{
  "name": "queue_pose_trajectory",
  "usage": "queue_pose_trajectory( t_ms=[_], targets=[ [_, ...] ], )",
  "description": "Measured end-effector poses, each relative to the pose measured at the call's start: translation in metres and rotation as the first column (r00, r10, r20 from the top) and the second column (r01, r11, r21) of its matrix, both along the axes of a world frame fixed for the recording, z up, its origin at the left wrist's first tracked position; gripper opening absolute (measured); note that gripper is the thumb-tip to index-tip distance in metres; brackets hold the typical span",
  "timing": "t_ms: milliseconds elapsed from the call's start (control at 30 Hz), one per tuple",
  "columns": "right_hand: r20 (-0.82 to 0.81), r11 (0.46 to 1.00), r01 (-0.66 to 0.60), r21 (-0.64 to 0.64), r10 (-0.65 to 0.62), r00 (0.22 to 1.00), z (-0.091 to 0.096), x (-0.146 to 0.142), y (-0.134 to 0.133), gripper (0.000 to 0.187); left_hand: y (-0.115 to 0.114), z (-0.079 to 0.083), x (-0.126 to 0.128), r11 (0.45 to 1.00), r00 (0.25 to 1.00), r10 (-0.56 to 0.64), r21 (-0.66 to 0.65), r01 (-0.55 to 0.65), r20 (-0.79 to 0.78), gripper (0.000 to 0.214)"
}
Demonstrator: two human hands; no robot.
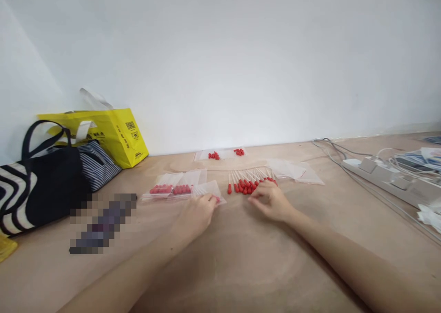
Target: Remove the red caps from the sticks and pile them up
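Note:
My left hand [198, 214] is closed at the near edge of a clear plastic bag [206, 190]; thin stems and a bit of red show through it, partly covered by my fingers. My right hand [271, 200] is at the near right side of a loose pile of droppers with red bulbs [246, 185]. Its thumb and fingers curl together against the bulbs, and what is between them is hidden. The droppers' pale, thin stems point toward the wall. Left of my left hand, filled bags [172, 189] overlap, with red bulbs lined up inside.
Bags [296, 170] lie flat beyond my right hand. By the wall are more red-bulbed pieces [214, 156] on plastic. Left stand a yellow bag [132, 140], a black bag [51, 184] and a blurred dark object [105, 223]. A power strip [389, 179] with cables lies right.

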State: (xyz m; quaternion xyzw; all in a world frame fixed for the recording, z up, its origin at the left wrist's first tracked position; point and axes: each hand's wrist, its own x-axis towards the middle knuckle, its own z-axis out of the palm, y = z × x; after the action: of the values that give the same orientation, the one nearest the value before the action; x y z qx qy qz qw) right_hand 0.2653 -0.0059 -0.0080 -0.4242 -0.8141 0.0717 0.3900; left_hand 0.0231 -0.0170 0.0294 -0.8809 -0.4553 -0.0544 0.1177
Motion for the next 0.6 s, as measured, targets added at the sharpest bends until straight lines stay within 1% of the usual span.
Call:
queue_pose_trajectory(
  t_ms=[33,133,233,300,367,433,500,600],
  targets=[
    [0.051,0.998,-0.061,-0.007,0.061,0.997,-0.001,-0.011,-0.007,0.014,-0.006,-0.001,0.006,0.998,0.999,-0.012,-0.064,0.015,0.038,0.024],
    [0.143,0.993,-0.102,-0.053,0.109,0.984,-0.004,-0.034,-0.022,0.013,-0.016,-0.001,0.017,0.97,0.988,0.018,-0.244,0.02,0.152,0.022],
    [0.167,0.991,-0.088,-0.1,0.104,0.981,-0.006,-0.041,-0.025,0.014,-0.016,0.004,0.021,0.908,0.965,0.073,-0.418,0.04,0.251,0.027],
    [0.17,0.99,-0.072,-0.119,0.092,0.981,-0.007,-0.041,-0.023,0.015,-0.012,0.006,0.021,0.859,0.947,0.109,-0.507,0.063,0.302,0.026],
    [0.181,0.99,-0.069,-0.123,0.091,0.979,-0.007,-0.041,-0.021,0.015,-0.005,0.006,0.019,0.814,0.933,0.128,-0.574,0.095,0.336,0.022],
    [0.189,0.991,-0.066,-0.117,0.088,0.978,-0.008,-0.041,-0.019,0.014,0.003,0.002,0.017,0.777,0.921,0.131,-0.614,0.135,0.368,0.019],
    [0.167,0.994,-0.037,-0.104,0.054,0.984,-0.008,-0.04,-0.018,0.012,0.01,-0.004,0.015,0.759,0.896,0.146,-0.628,0.171,0.42,0.017],
    [0.119,0.999,-0.011,-0.04,0.015,0.993,-0.009,-0.04,-0.017,0.012,0.016,-0.014,0.015,0.731,0.832,0.221,-0.651,0.204,0.509,0.018]
  ],
)
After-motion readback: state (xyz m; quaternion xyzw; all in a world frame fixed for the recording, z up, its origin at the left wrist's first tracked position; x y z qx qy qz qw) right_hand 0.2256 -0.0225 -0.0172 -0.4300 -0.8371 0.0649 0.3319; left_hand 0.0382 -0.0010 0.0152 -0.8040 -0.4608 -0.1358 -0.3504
